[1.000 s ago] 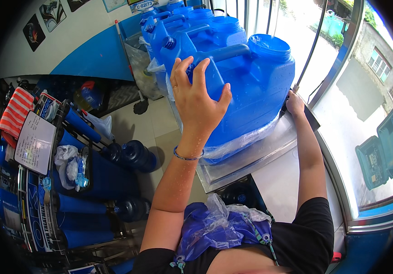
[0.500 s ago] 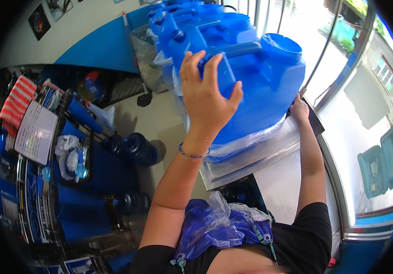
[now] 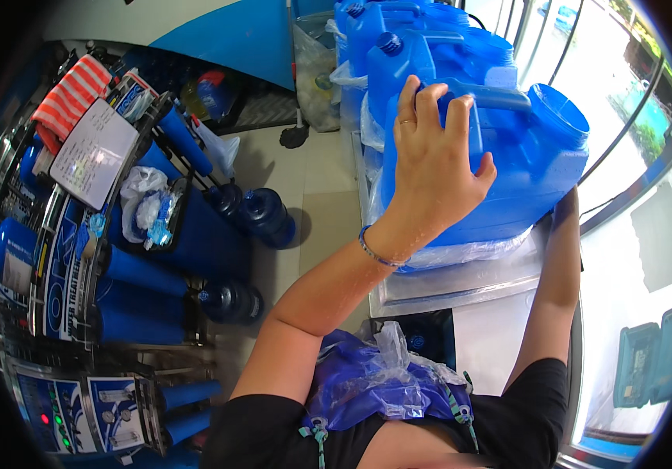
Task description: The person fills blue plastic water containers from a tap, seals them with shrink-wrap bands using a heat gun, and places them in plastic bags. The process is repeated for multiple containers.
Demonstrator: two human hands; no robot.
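Head view has us handling the big blue plastic water jug (image 3: 500,164), which stands on the clear-wrapped metal shelf (image 3: 461,277) with more blue jugs (image 3: 422,31) behind it. Our left hand (image 3: 434,168) lies spread on its near face, fingers curled on the handle; our right hand (image 3: 564,211) reaches behind the jug, grip hidden. Below the shelf, dark bottles (image 3: 266,219) stand on the floor.

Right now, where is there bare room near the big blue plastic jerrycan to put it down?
Bare pale floor lies between the metal shelf and the dark blue bottles. The shelf's front strip is free but narrow. Behind the big blue plastic jerrycan, held by the left hand, more blue jerrycans crowd in.
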